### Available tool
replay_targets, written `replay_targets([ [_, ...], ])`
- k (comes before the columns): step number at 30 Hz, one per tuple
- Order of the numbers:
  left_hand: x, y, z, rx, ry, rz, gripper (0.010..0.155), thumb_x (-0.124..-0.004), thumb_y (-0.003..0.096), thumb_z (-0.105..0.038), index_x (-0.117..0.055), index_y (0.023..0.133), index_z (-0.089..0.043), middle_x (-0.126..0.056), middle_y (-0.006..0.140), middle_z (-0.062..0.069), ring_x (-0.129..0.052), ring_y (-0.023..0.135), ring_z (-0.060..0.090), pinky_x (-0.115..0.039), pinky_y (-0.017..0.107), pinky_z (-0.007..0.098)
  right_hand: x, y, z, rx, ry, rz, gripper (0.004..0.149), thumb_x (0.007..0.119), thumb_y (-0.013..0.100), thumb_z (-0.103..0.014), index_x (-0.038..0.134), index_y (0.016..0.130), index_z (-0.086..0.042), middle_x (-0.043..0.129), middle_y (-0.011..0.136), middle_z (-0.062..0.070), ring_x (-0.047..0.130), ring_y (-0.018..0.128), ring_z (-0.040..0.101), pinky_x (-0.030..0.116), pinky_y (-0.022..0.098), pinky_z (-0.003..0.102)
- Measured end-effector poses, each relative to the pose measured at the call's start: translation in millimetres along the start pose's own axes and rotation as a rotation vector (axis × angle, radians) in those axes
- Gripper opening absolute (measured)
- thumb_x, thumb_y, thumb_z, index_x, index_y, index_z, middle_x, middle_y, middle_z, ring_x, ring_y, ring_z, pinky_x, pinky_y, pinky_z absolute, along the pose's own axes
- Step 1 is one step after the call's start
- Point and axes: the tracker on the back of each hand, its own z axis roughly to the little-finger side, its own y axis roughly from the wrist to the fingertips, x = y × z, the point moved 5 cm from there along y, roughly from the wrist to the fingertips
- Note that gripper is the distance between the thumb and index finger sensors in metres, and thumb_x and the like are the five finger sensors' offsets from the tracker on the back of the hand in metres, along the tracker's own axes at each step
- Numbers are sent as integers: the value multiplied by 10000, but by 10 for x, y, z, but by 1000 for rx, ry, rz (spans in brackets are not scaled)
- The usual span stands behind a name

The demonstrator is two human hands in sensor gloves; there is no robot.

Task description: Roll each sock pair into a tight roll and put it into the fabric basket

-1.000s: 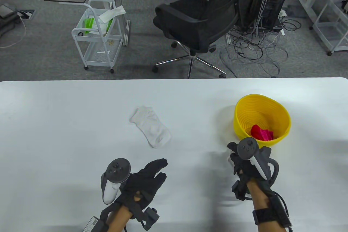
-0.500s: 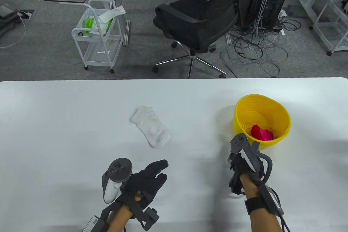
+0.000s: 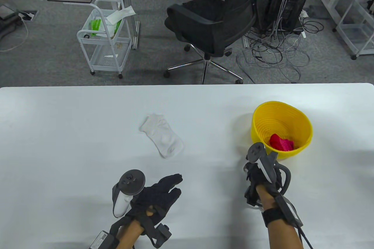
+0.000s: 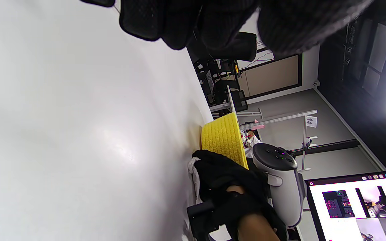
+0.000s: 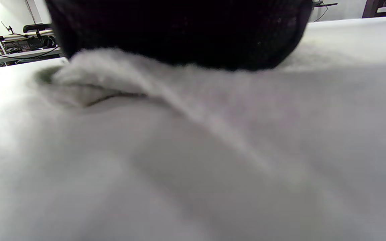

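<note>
- Right hand [image 3: 258, 177]: fingers curled down over white sock fabric, pressing it to the table near the front edge, just in front of the basket. Right wrist view shows the glove [image 5: 179, 30] on top of bunched white cloth [image 5: 186, 110] (blurred; cannot tell how far it is rolled).
- In the left wrist view a strip of white sock [image 4: 194, 175] shows under the right hand [image 4: 226, 180], lying on the tabletop beside the basket [image 4: 223, 140].
- Left hand [image 3: 157, 195]: flat and relaxed, fingers extended toward the table's middle, holding nothing; near the front edge, left of centre. Tracker [image 3: 127, 190] sits on its back.
- Second white sock [image 3: 162, 139] lies flat and unrolled near the middle of the table [image 3: 58, 144], well apart from both hands, angled with toe toward the front right.
- Yellow basket [image 3: 304, 123] stands upright toward the right side of the table; a red-pink roll [image 3: 281, 142] sits inside at its bottom.
- Right hand's tracker [image 3: 261, 160] overlaps the basket's near rim in the table view (contact cannot be told).
- Beyond the far edge: office chair [image 3: 213, 21], white cart [image 3: 105, 36], loose cables [image 3: 277, 47] on the floor.
</note>
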Motion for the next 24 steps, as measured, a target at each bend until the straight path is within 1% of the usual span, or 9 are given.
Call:
replay_targets([
  [2, 4, 0, 0, -2, -3, -2, 670, -735, 403, -520, -635, 1011, -259, -596, 1099, 72, -615, 1030, 340, -478, 723, 531, -13, -16, -6, -10, -14, 24, 443, 879, 377, -405, 827, 818, -404, 893, 799, -102, 942, 615, 149, 850, 486, 400],
  [5, 6, 1, 3, -3, -4, -2, 671, -735, 403, -520, -633, 1012, -258, -596, 1099, 72, -615, 1030, 341, -477, 723, 532, -47, -52, -37, -41, -46, 22, 435, 859, 387, -382, 817, 820, -394, 888, 809, -99, 953, 636, 143, 833, 519, 423],
  [8, 13, -1, 0, -7, -8, -4, 670, -735, 404, -520, -634, 1013, -258, -596, 1099, 73, -612, 1031, 342, -477, 722, 533, -191, -136, -88, -99, -49, 32, 436, 844, 395, -361, 805, 829, -379, 876, 822, -94, 946, 662, 141, 825, 527, 438],
  [11, 19, 0, -5, -11, -14, -5, 671, -735, 404, -520, -634, 1013, -257, -595, 1100, 73, -612, 1031, 342, -476, 722, 534, -509, -259, -111, -140, -3, 74, 441, 832, 400, -353, 797, 840, -362, 866, 828, -89, 939, 668, 142, 817, 534, 444],
  [15, 14, 2, -6, -14, -11, -1, 671, -735, 404, -520, -633, 1013, -257, -594, 1100, 74, -611, 1032, 341, -476, 722, 534, -837, -428, -121, -177, 90, 107, 446, 825, 404, -351, 791, 849, -341, 862, 829, -77, 933, 668, 147, 809, 538, 452],
  [16, 13, 2, -10, -16, -11, 0, 671, -735, 404, -520, -633, 1013, -258, -595, 1099, 73, -611, 1032, 342, -477, 722, 534, -954, -511, -136, -199, 115, 110, 449, 823, 406, -352, 787, 853, -336, 862, 829, -74, 933, 665, 150, 807, 541, 453],
  [18, 16, 0, -11, -20, -13, -1, 672, -734, 404, -521, -631, 1014, -258, -594, 1100, 72, -610, 1032, 342, -476, 723, 534, -1079, -619, -158, -227, 149, 121, 451, 820, 408, -359, 785, 856, -324, 859, 831, -71, 930, 666, 154, 804, 543, 456],
  [19, 22, -4, -16, -23, -17, -3, 670, -734, 404, -522, -631, 1013, -261, -593, 1100, 73, -609, 1033, 341, -476, 723, 534, -1190, -720, -182, -250, 176, 139, 450, 819, 408, -365, 789, 854, -313, 863, 826, -67, 931, 661, 157, 803, 540, 458],
  [24, 81, -28, -32, -33, -41, -24, 672, -733, 405, -522, -627, 1016, -261, -584, 1103, 73, -598, 1038, 342, -472, 724, 536, -1474, -1125, -331, -364, 225, 172, 452, 817, 406, -395, 795, 845, -296, 872, 813, -64, 934, 648, 161, 803, 536, 460],
])
